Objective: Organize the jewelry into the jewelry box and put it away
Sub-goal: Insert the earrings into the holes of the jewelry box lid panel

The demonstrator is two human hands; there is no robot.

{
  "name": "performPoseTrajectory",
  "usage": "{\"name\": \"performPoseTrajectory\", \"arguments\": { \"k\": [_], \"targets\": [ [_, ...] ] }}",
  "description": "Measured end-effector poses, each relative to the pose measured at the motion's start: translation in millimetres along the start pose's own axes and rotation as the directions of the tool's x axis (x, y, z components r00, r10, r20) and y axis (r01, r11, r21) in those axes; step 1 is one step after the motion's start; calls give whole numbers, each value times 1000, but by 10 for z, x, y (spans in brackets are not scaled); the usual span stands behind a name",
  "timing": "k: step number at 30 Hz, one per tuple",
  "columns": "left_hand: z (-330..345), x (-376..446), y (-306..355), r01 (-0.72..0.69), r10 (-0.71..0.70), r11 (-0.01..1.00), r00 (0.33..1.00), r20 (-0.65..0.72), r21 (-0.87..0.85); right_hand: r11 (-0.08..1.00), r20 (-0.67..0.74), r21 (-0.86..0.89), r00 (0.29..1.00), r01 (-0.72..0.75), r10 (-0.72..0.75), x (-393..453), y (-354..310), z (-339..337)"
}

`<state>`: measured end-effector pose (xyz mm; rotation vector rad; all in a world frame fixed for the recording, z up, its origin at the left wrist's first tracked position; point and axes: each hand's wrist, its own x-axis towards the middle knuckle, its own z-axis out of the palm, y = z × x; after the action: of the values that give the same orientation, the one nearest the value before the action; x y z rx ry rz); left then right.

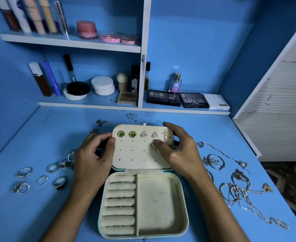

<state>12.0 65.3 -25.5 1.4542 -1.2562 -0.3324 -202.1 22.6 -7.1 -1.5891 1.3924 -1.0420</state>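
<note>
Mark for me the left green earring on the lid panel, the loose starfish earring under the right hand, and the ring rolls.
Left green diamond-shaped stud earring [121, 133], head view: centre of stone.
Gold starfish earring [153, 146], head view: its exposed arms.
Cream padded ring rolls [120, 202], head view: middle roll.

The desk [56, 130] and wall are bright blue, the shelves [70, 41] white. The box [154, 203] is cream inside with a pale teal edge; its lid [135, 154] is cream, dotted with rows of small dark holes. Two studs [126, 134] are green in gold rims. The rings [42, 179] and chains [238, 191] are silver. Jars [87, 30] on the upper shelf are pink.
</note>
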Motion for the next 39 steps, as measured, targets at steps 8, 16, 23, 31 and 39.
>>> {"name": "performPoseTrajectory", "arguments": {
  "k": [8,16,23,31,39],
  "targets": [
    [12,2,11,35,-36,999,999,8,32,995,19,84,999,-51,50,14,-33,24],
    [27,41,7,98,-98,995,995,20,20,994,15,78,997,-77,77,51,30,75],
    [64,351,76,29,-27,990,999,-17,135,986,25,147,996,-83,80,61,15,87],
    [354,1103,134,-350,227,888,898,376,299,991,14,105,996,-88,87,104,6,98],
    [756,1432,-27,-479,144,750,791,595,456,992,29,86,995,-94,92,125,1,81]
  ]
}}
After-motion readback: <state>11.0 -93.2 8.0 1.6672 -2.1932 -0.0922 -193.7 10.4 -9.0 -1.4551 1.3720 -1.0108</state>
